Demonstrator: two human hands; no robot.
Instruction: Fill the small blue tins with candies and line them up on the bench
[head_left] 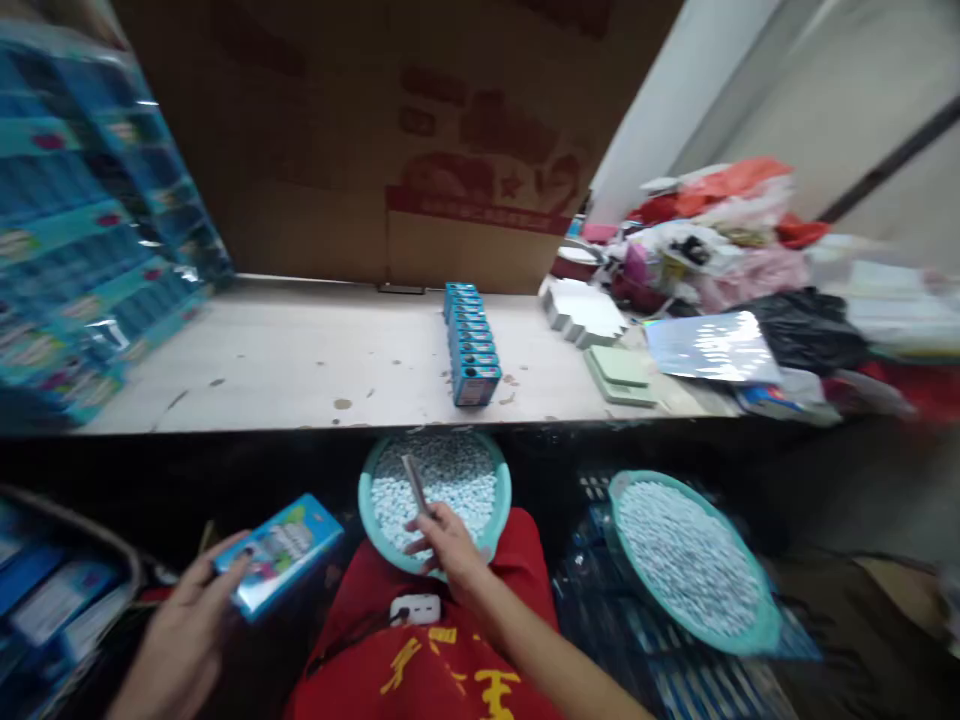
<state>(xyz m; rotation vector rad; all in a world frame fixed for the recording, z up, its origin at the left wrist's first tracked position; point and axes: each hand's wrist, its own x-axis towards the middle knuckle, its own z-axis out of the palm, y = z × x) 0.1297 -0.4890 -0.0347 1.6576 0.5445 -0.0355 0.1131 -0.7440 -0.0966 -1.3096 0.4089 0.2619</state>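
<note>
My left hand (184, 620), low on the left, grips a blue box (281, 553) with coloured print on its face. The box is tilted, its far end pointing up and right. Above a turquoise basin (365, 505) of small pale pellets (465, 498), my right hand (448, 545) pinches a thin, flat, greyish strip (415, 484). What kind of tool the strip is, I cannot tell. The basin rests at my lap, over red cloth (525, 560). Beyond it, on the white table, small blue boxes (472, 350) stand in a row.
A second turquoise basin (765, 620) of pellets sits on the right. Wrapped stacks of blue boxes (97, 240) rise at left; a container of blue packs (67, 600) is below. Cardboard (315, 150) stands behind the table. White card stacks (583, 310), green pads (621, 372) and bags (720, 230) lie right.
</note>
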